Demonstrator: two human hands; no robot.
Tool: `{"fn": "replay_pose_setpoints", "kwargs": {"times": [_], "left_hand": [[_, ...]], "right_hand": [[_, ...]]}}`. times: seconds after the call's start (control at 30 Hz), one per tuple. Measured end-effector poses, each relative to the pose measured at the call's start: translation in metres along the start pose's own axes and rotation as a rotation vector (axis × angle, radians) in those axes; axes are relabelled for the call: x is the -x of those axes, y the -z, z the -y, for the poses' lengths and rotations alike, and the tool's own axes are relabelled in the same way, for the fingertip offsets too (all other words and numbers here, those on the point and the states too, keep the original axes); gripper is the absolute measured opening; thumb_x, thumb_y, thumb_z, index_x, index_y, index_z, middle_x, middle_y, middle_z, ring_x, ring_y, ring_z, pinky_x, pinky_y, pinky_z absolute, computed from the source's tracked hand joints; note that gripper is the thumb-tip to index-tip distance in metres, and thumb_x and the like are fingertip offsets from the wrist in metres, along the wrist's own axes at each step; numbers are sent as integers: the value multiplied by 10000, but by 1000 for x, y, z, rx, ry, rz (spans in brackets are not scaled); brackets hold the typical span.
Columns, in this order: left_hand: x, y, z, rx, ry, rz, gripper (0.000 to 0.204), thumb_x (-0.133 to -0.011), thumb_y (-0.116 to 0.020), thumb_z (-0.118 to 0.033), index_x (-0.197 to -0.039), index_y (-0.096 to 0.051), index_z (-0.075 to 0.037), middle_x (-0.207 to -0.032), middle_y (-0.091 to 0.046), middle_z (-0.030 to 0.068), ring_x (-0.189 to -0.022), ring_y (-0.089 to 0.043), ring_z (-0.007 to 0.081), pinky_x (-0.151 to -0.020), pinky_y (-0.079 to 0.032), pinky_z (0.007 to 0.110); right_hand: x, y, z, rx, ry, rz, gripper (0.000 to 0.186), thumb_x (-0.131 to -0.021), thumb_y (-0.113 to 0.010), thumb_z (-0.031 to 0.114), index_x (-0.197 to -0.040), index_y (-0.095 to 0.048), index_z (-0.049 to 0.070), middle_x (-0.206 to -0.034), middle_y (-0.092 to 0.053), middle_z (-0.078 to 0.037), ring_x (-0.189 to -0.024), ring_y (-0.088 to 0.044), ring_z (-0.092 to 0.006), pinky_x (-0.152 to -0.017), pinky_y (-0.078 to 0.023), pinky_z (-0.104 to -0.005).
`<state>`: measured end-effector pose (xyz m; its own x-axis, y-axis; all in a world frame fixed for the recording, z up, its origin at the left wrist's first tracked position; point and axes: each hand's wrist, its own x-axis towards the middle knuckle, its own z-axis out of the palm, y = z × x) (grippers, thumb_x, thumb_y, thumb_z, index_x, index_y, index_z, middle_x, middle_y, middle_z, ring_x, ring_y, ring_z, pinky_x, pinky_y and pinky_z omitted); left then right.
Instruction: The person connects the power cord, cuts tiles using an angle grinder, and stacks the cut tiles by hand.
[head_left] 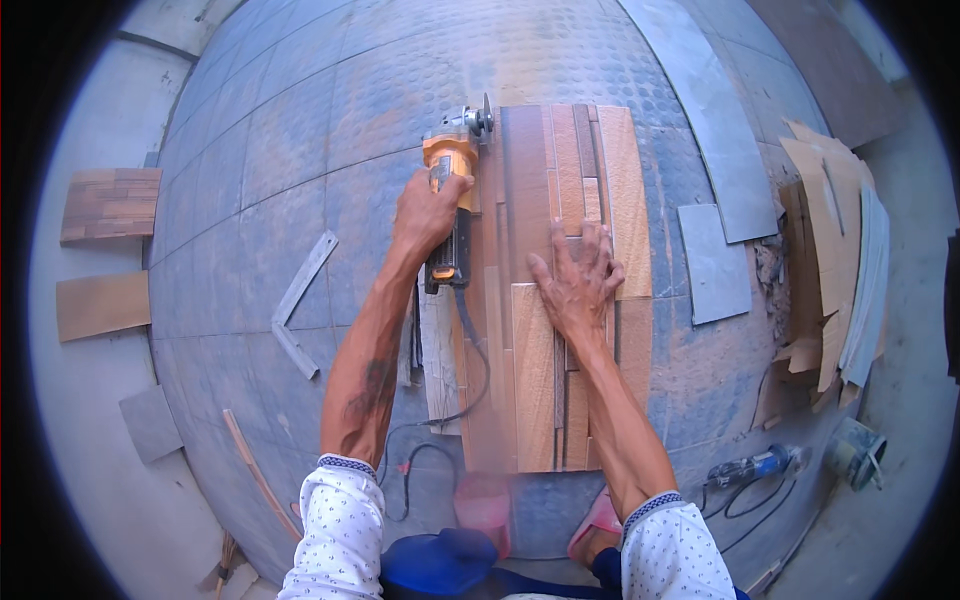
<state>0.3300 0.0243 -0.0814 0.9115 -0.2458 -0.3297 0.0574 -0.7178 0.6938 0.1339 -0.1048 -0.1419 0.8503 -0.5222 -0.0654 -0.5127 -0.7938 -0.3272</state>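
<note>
My left hand [430, 210] is wrapped round the body of a yellow and black angle grinder [450, 150], whose disc stands upright at the top left of a wood-patterned tile panel [625, 200]. The grinder's cord runs down over the panel's left side. My right hand [578, 275] presses on the panel with fingers spread, right of the grinder. A pale, hazy band, possibly dust, runs down the panel's left part. Narrow pale offcuts [440, 350] lie under and beside that left edge.
A metal square [297, 295] lies left on the paved floor [260, 200]. Grey tiles [712, 260] and stacked cardboard [810, 200] lie right. A second power tool [750, 466] and a bucket [855, 450] sit lower right. Tile samples [108, 205] rest left. My sandals [595, 520] show below the panel.
</note>
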Motion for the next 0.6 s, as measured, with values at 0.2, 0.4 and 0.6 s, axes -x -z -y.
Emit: {"fn": "replay_pose_setpoints", "kwargs": {"times": [0.2,0.4,0.6], "left_hand": [[0,-2,9,6,-18,17,597,-802,-633,-463,-1051,-605,79,-919,-672,250,-825,-668,332,-736,-502,416],[4,-3,11,35,-71,12,598,-801,-650,-441,-1059,-599,95,-926,-669,270,-841,-668,350,-753,-501,418],[8,-6,15,-40,-47,-8,631,-802,-642,-449,-1090,-585,110,-982,-658,316,-927,-659,414,-824,-490,454]], "right_hand": [[22,9,56,-649,62,78,757,-913,-623,390,-1475,-303,-3,-1307,-507,-224,-1180,-532,-381,-964,-430,-478],[7,-2,112,-1424,-82,384,1066,-781,-739,272,-1524,-50,-57,-1299,-502,-274,-1163,-559,-325,-978,-457,-384],[4,2,108,-1381,-116,377,1120,-727,-741,182,-1526,6,-55,-1263,-527,-228,-1100,-582,-271,-937,-481,-349]]}}
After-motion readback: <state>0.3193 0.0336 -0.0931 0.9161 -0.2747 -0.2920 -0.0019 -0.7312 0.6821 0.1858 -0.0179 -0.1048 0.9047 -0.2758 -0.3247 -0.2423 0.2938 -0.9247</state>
